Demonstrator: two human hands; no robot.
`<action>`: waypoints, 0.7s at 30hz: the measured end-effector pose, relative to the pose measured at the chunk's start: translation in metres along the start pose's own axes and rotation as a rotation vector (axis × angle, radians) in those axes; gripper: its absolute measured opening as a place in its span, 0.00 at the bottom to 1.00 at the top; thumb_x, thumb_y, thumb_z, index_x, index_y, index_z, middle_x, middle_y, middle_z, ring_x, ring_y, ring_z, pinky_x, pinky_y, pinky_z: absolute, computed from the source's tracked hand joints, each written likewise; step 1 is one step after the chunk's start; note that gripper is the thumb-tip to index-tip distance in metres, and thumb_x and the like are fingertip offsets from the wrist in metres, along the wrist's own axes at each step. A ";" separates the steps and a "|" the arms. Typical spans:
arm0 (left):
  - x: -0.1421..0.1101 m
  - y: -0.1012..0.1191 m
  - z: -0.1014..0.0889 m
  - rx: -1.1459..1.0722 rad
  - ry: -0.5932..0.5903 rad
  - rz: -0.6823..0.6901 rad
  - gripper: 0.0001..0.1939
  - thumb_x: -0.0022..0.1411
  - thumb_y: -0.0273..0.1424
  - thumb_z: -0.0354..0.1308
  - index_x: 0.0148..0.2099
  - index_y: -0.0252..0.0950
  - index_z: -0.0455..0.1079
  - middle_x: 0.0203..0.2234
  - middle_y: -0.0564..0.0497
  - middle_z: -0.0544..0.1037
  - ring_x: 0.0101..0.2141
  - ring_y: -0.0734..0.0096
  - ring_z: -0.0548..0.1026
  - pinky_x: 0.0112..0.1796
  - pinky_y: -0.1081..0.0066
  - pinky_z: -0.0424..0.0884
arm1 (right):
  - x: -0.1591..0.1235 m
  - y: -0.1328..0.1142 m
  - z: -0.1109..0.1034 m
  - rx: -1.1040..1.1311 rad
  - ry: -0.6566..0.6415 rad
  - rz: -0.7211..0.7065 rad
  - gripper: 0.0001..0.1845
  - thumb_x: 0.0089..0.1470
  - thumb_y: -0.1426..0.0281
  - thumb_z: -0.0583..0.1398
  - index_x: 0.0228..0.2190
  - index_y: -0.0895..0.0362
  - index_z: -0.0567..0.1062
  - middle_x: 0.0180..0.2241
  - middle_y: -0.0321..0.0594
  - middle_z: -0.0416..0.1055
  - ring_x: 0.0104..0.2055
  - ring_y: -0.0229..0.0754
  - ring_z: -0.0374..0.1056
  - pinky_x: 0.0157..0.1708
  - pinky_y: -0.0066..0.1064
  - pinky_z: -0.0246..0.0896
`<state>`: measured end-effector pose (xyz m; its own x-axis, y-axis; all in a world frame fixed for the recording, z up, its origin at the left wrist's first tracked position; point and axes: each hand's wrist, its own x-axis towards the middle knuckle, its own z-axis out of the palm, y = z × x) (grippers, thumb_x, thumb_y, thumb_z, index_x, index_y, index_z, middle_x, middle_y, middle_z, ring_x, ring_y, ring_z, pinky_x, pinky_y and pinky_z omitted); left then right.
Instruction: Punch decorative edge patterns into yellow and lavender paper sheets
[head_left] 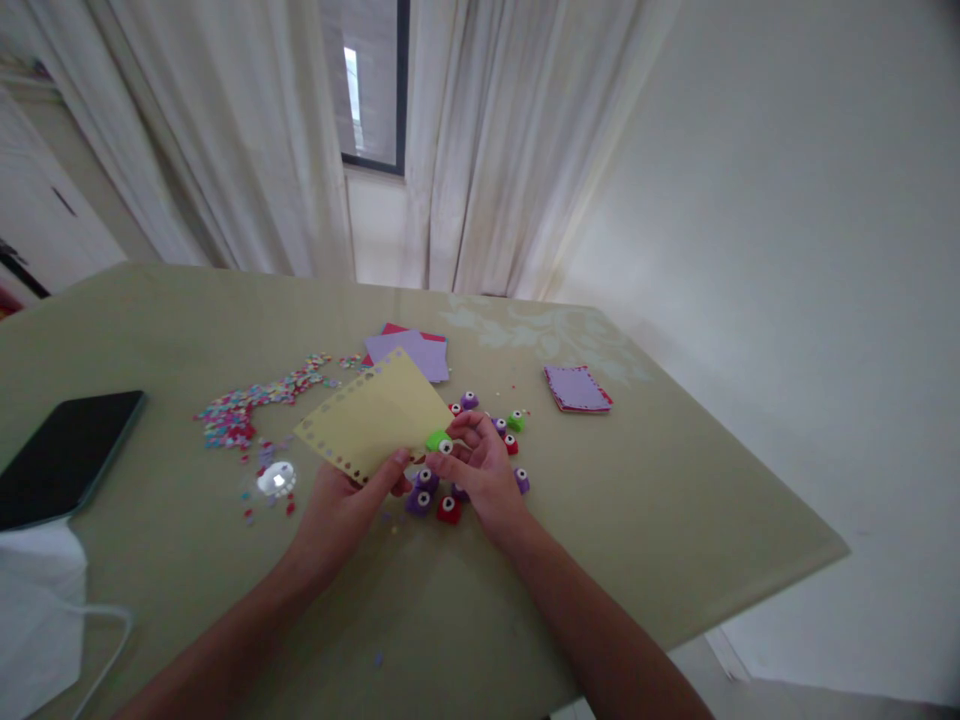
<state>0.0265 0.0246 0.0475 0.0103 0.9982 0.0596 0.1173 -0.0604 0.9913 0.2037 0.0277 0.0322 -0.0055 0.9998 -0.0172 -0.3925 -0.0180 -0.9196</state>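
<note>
My left hand [341, 510] pinches the lower edge of a yellow sheet of paper [379, 412], thumb on top. Punched holes run along the sheet's left and lower edges, and its upper left edge too. Between the fingers of my right hand [491, 478] is a small green craft paper punch [435, 440] with a white eye-like button, held at the sheet's near right corner. Whether the paper sits inside its slot I cannot tell. Around and below my hands lie several more punches, among them a purple punch [418, 502], a red punch [449, 511] and another green punch [516, 420].
Behind the yellow sheet lie purple and red papers [412, 348]. A stack of purple and red squares with punched edges [577, 389] is at right. Colourful paper confetti [247, 408] and a shiny clear piece [277, 479] are at left, beyond them a phone [67, 450] and white mask [37, 610].
</note>
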 end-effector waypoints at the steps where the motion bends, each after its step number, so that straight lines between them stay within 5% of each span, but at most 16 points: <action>1: 0.000 0.001 0.000 -0.004 -0.005 -0.005 0.17 0.58 0.45 0.66 0.24 0.40 0.75 0.21 0.52 0.80 0.24 0.61 0.80 0.27 0.67 0.77 | 0.000 0.000 0.000 0.013 0.006 0.002 0.33 0.37 0.68 0.80 0.39 0.51 0.69 0.38 0.31 0.74 0.35 0.36 0.73 0.37 0.29 0.70; 8: -0.001 0.002 0.002 0.008 -0.037 0.010 0.18 0.58 0.45 0.65 0.22 0.40 0.74 0.23 0.50 0.82 0.24 0.62 0.80 0.27 0.67 0.78 | 0.004 0.002 -0.005 0.029 0.003 0.042 0.37 0.39 0.63 0.80 0.49 0.51 0.74 0.36 0.33 0.76 0.33 0.38 0.73 0.33 0.28 0.68; 13: -0.001 -0.002 0.001 0.047 -0.037 0.029 0.15 0.58 0.44 0.65 0.26 0.39 0.76 0.21 0.51 0.81 0.24 0.61 0.80 0.27 0.67 0.77 | 0.004 0.002 -0.009 -0.085 -0.080 0.063 0.20 0.51 0.54 0.75 0.34 0.56 0.80 0.31 0.35 0.77 0.28 0.35 0.68 0.28 0.26 0.60; 21: -0.001 -0.002 0.002 0.023 -0.087 0.069 0.12 0.61 0.40 0.63 0.28 0.39 0.77 0.22 0.52 0.82 0.25 0.64 0.80 0.28 0.69 0.76 | 0.003 0.000 -0.010 -0.137 -0.073 0.085 0.20 0.47 0.54 0.76 0.33 0.56 0.82 0.29 0.35 0.76 0.27 0.35 0.66 0.28 0.28 0.58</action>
<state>0.0286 0.0242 0.0448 0.1052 0.9876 0.1162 0.1360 -0.1301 0.9821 0.2123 0.0311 0.0280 -0.1019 0.9921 -0.0729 -0.2589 -0.0972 -0.9610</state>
